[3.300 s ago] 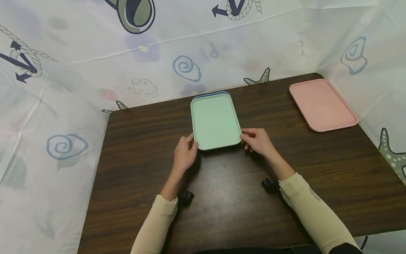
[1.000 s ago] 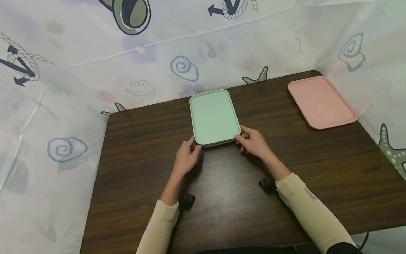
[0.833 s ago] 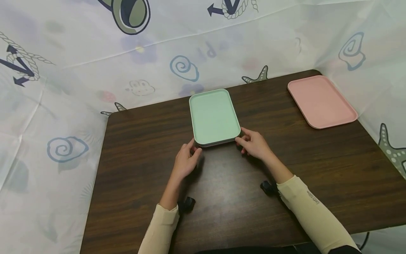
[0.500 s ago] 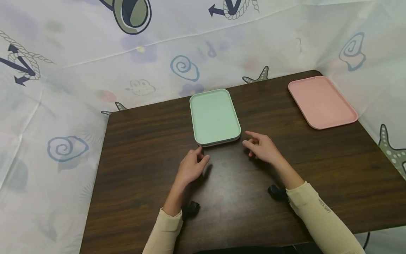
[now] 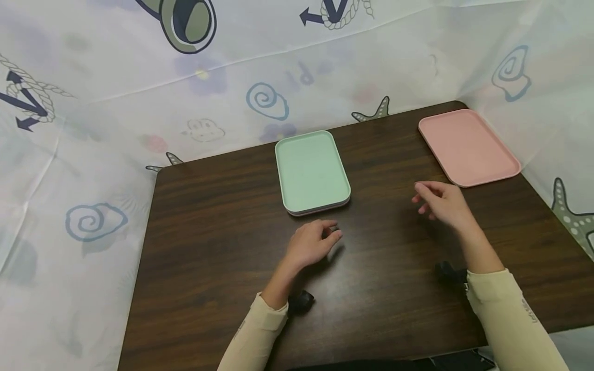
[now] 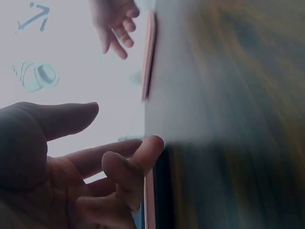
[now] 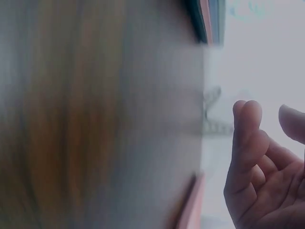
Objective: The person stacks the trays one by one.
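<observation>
A person's right hand (image 5: 443,205) hovers above the dark wood-grain table (image 5: 223,247), fingers loosely curled and gripping nothing, just short of the near corner of a flat pink rectangular plastic tray (image 5: 467,146) that lies alone at the table's far right corner. The tray sits ahead of and slightly right of those fingertips, near but not touching, its long axis running away from the person and angled a little to the left at the far end. The left hand (image 5: 312,244) rests low over the table's middle, fingers relaxed and partly bent with the thumb close to the index finger, also empty; it is well apart from the pink tray, so the right hand is plainly the nearer one. Just beyond the left hand's fingertips lies a mint-green rectangular plastic tray (image 5: 311,170) stacked on others, whose edges show beneath it, its long axis likewise pointing away from the person. A pale printed sheet with anchors and spirals (image 5: 116,103) walls in the table on three sides
</observation>
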Action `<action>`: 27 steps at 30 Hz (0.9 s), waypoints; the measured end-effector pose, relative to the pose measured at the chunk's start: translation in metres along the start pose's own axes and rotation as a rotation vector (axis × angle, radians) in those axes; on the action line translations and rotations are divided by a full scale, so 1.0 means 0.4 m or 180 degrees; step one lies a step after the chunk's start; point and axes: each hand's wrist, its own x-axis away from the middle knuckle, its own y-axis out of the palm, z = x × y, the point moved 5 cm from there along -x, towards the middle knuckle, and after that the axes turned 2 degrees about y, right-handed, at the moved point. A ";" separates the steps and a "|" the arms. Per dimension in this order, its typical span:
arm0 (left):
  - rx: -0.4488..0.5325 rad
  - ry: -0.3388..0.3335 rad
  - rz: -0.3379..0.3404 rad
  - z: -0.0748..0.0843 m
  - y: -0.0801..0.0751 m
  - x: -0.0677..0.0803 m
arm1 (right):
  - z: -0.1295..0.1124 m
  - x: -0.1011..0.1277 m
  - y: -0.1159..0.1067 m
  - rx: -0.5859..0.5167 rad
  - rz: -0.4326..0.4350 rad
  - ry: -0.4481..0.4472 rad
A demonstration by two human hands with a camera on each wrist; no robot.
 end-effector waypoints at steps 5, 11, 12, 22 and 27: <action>-0.0093 0.0257 -0.0188 0.044 0.042 -0.062 | 0.045 -0.009 -0.113 -0.0107 0.0342 0.0116; -0.0251 0.0360 -0.0326 0.094 0.073 -0.133 | 0.099 -0.012 -0.221 0.0029 0.0640 0.0394; -0.0276 0.0369 -0.0328 0.103 0.077 -0.144 | 0.109 -0.012 -0.236 0.0028 0.0681 0.0456; -0.0594 0.0366 -0.0223 0.193 0.137 -0.256 | 0.185 -0.029 -0.332 -0.0322 0.1117 0.1001; -0.0389 0.0337 -0.0350 0.252 0.195 -0.306 | 0.214 -0.037 -0.358 -0.0270 0.1271 0.1204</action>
